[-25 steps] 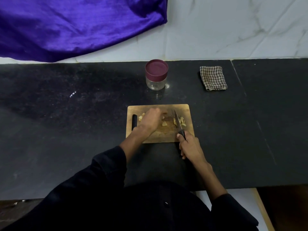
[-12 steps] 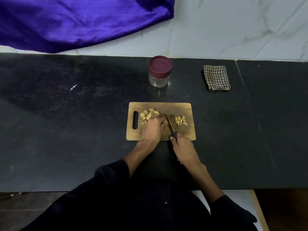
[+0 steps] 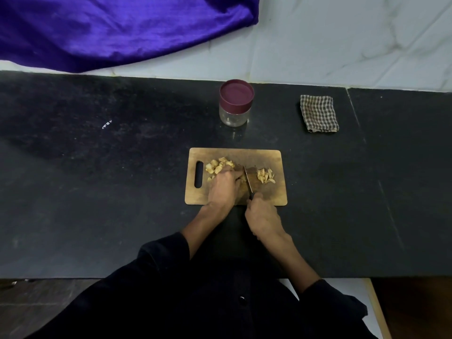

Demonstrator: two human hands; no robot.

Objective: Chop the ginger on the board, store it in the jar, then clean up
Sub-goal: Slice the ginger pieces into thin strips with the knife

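A wooden cutting board lies on the black counter in front of me. Ginger chunks lie at its left, and a pile of thin cut ginger lies at its right. My left hand rests on the board with curled fingers holding down a ginger piece beside the blade. My right hand grips the handle of a knife, its blade pointing away from me between the two piles. A glass jar with a maroon lid on stands behind the board.
A folded checked cloth lies at the back right of the counter. A purple fabric hangs over the white wall at the back left. The counter's front edge runs just before my body.
The knife has shifted left from the right pile to the board's middle. My left hand has drawn back toward me, uncovering the ginger chunks at the left.
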